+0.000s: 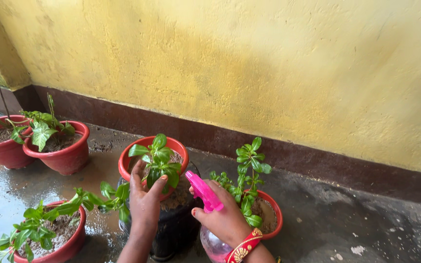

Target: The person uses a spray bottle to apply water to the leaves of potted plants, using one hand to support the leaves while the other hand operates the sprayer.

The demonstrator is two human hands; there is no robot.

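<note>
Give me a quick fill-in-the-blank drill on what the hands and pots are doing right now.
1. The right hand holds a spray bottle whose trigger head is ____.
2. The left hand touches the leaves of the plant in a ____ pot.
3. The wall behind the pots is ____.

Missing words: pink; red; yellow

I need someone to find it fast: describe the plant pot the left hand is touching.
Along the yellow wall, find the red pot at the middle of the group. The left hand cups its leafy stem. Unlike its neighbours, the pink spray nozzle points at it.
</note>
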